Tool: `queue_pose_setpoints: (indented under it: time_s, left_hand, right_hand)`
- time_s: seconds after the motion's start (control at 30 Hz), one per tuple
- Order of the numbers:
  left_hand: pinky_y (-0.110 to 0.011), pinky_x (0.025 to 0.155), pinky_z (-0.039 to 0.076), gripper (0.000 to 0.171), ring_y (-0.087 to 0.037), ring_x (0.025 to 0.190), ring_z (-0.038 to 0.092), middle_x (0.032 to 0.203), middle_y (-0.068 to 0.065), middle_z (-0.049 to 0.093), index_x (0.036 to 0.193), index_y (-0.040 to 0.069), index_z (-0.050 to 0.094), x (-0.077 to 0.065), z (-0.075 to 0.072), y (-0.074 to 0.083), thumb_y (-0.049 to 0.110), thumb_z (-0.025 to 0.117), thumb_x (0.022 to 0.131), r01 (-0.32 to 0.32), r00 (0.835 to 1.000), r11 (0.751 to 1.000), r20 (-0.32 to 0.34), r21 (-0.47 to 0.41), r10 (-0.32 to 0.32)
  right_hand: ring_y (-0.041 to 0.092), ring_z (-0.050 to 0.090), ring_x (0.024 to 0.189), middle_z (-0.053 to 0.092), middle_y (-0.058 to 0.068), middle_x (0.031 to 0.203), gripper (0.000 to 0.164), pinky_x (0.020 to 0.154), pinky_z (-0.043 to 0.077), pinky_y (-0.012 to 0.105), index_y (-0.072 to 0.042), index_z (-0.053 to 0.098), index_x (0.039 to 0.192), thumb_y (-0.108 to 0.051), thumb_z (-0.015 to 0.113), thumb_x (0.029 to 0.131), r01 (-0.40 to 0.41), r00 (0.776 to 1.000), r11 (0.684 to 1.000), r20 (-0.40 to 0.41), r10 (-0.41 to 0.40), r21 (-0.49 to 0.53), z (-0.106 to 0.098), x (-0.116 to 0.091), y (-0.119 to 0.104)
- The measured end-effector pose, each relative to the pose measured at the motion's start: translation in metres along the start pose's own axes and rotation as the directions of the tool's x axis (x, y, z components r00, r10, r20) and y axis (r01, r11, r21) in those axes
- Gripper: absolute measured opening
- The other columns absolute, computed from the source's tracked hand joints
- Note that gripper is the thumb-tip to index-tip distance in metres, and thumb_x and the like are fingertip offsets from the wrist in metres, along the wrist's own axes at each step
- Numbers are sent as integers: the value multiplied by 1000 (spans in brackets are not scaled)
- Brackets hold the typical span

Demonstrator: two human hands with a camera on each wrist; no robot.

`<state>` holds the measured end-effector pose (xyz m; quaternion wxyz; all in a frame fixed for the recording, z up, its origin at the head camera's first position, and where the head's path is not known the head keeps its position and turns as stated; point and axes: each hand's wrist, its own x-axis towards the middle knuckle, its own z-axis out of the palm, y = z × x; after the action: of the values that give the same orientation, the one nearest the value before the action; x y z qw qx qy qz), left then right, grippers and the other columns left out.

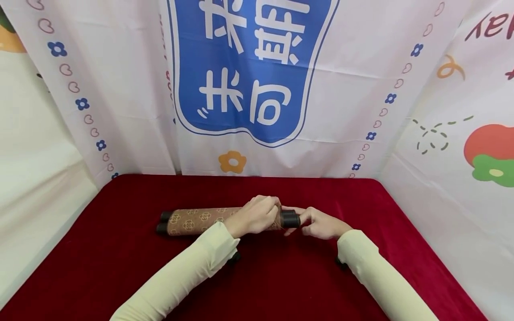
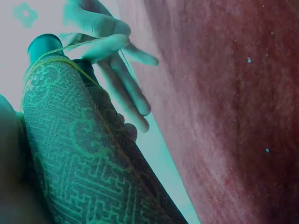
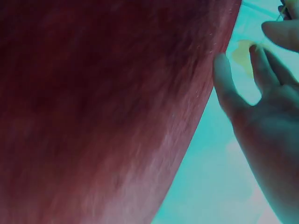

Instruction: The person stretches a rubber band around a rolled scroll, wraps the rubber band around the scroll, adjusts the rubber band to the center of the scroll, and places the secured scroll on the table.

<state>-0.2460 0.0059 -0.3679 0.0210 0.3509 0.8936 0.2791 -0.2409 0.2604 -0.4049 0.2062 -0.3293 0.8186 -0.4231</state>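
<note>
A rolled scroll (image 1: 205, 221) with brown patterned cloth and black roller ends (image 1: 291, 220) lies crosswise on the red table. Over its right part, my left hand (image 1: 256, 216) grips the roll from above. Around the right end runs a thin yellow elastic band (image 2: 60, 59), seen in the left wrist view. My right hand (image 1: 321, 224) is at that end and pinches a stretched loop of the band beside the rollers, its other fingers spread. The right wrist view shows the right hand (image 3: 268, 109) at the edge, the scroll almost wholly out of frame.
Red cloth (image 1: 277, 285) covers the tabletop. A white printed curtain (image 1: 132, 89) with a blue sign hangs along the table's back edge, and white fabric walls stand at the left and right sides.
</note>
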Motion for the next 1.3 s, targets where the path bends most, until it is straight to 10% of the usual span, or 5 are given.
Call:
queue_pose_setpoints:
  time_s: [0.43,0.7,0.83,1.0,1.3]
  left_hand:
    - [-35,78,57,40,-17,83,67,102,-6,79,107,7,78,-4,-10,7,16,40,102,8,994,1000,-106,-24,-11]
    - [-36,78,57,39,-18,84,67,101,-5,78,102,7,77,-4,-10,7,16,39,101,27,987,999,-155,-31,-31]
    - [-36,77,57,39,-18,83,67,101,-5,78,103,7,77,-3,-10,6,15,39,101,28,989,999,-146,-38,-33]
    - [-36,80,57,37,-18,85,68,101,-4,78,104,8,77,0,-7,5,16,40,102,26,987,1000,-160,-17,-28]
    - [-39,82,58,40,-20,88,70,102,-5,79,104,9,78,0,1,2,19,40,99,38,982,999,-181,-31,-43]
  right_hand:
    - [7,62,115,81,-9,105,40,89,47,35,12,74,114,16,46,86,60,995,961,-89,-37,270,13,10,9]
    - [11,72,116,78,-8,120,46,100,54,29,4,75,123,15,44,91,74,989,880,-146,-5,470,34,13,-2]
    - [10,75,102,78,-3,103,46,99,60,35,-4,83,104,12,40,97,56,948,786,-281,152,616,41,16,-9]
    - [7,72,77,76,-1,91,38,75,61,24,-8,73,113,-12,37,103,-32,835,665,-346,428,746,43,17,-21]
    - [8,56,60,66,3,96,56,52,42,18,-6,57,130,-54,40,107,-147,823,701,-307,478,698,36,20,-56]
